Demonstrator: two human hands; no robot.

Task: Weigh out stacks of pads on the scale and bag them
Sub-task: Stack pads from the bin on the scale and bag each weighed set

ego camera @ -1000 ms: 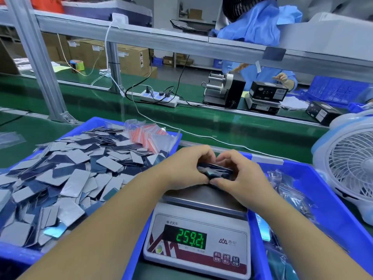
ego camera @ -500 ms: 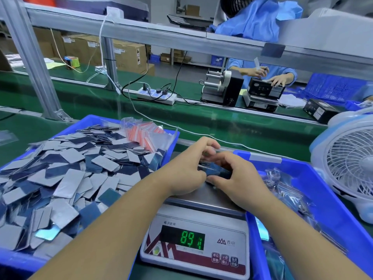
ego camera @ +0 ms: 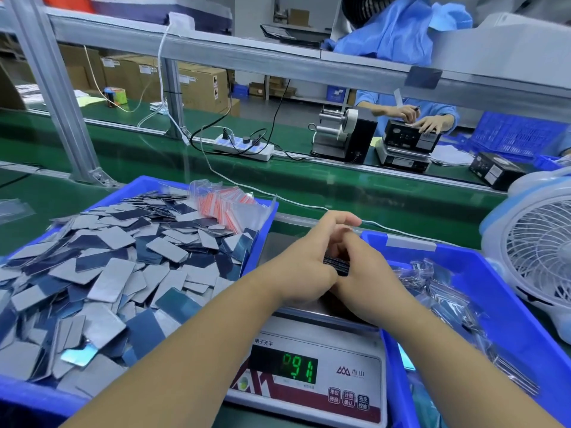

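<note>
Together, a small dark stack of thin rectangular pads point(ego camera: 336, 264) is pinched between the left hand point(ego camera: 304, 267) and the right hand point(ego camera: 367, 282), fingers curled round its edges, just above the steel platform of the white digital scale point(ego camera: 312, 362), whose green display is lit. The pads are judged light, thin and slippery against each other, so the stack is best squeezed by its long edges to stop it fanning. To the left, a blue plastic tray point(ego camera: 259, 242) is heaped with loose grey and blue pads point(ego camera: 123, 273) and red-striped clear bags point(ego camera: 228, 205). To the right, filled bags point(ego camera: 448, 298) are held in a second blue tray point(ego camera: 506, 316) on the green counter point(ego camera: 340, 186).
</note>
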